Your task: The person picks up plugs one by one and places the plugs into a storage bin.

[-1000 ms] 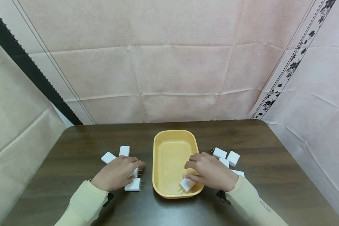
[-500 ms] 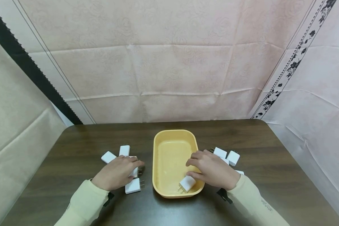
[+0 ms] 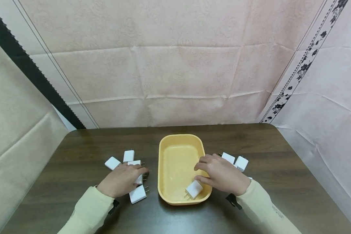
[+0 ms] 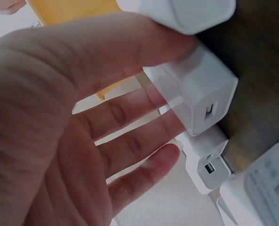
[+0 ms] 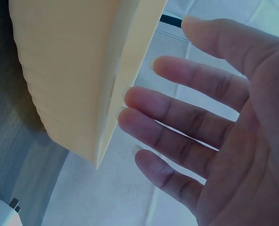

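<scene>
At the left of the table my left hand (image 3: pixel 120 180) is among several white plug-in chargers. Its thumb and fingers pinch one charger (image 4: pixel 203 89), whose USB port shows in the left wrist view. Another charger (image 3: pixel 137 194) lies just in front of the thumb, prongs to the right. My right hand (image 3: pixel 219 174) is over the right side of the yellow tray (image 3: pixel 161 169), its fingers apart and holding nothing. Close below the right thumb, a single charger (image 3: pixel 194 189) lies in the tray's near right corner, its prongs towards the lower left.
More chargers lie beyond the left hand, one of them a white charger (image 3: pixel 112 163) at far left. Right of the tray is another group, with a charger (image 3: pixel 241 163) at its outer side, partly hidden by the right hand. A pale cloth (image 3: pixel 175 81) hangs behind the table.
My right hand has drawn slightly up and right, off the charger in the tray. By the left hand, the nearest charger has turned a little and another behind the fingers has come into view.
</scene>
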The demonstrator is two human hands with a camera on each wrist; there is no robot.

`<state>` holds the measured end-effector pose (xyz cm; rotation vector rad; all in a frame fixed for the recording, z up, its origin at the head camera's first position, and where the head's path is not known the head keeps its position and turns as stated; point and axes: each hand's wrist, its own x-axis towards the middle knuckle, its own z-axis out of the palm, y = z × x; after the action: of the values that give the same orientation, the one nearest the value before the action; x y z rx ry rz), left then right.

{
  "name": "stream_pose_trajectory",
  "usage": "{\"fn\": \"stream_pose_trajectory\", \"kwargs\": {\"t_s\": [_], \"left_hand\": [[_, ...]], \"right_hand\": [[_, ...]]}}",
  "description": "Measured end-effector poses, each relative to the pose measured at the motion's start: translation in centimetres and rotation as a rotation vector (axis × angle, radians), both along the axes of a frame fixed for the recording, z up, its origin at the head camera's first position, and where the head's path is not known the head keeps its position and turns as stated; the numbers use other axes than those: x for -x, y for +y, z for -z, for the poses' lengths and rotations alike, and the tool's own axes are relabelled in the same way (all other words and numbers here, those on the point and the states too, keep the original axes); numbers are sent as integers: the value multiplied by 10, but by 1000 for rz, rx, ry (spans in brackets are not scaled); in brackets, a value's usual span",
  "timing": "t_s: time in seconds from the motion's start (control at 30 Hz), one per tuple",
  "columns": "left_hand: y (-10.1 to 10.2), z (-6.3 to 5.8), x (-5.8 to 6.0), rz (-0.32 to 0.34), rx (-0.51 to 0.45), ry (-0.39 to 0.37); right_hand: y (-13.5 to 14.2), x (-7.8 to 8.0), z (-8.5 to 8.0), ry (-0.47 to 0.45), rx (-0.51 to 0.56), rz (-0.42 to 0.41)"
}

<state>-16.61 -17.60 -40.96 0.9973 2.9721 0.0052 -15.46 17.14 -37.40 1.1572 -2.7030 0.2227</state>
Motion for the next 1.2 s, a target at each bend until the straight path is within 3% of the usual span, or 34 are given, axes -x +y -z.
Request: {"fn": "stream_pose_trajectory", "kwargs": {"t_s": [0.27,0.63,1.2], "left_hand": [[1,-1,-3,9,6,18],[1,-1,-1,85,-15,135],[5,-9,-6,100,-19,135]], "right_hand": [[2,1,1,12,1,-4],[2,1,2,10,-9,-7],[1,-1,3,14,-17,-6]]}}
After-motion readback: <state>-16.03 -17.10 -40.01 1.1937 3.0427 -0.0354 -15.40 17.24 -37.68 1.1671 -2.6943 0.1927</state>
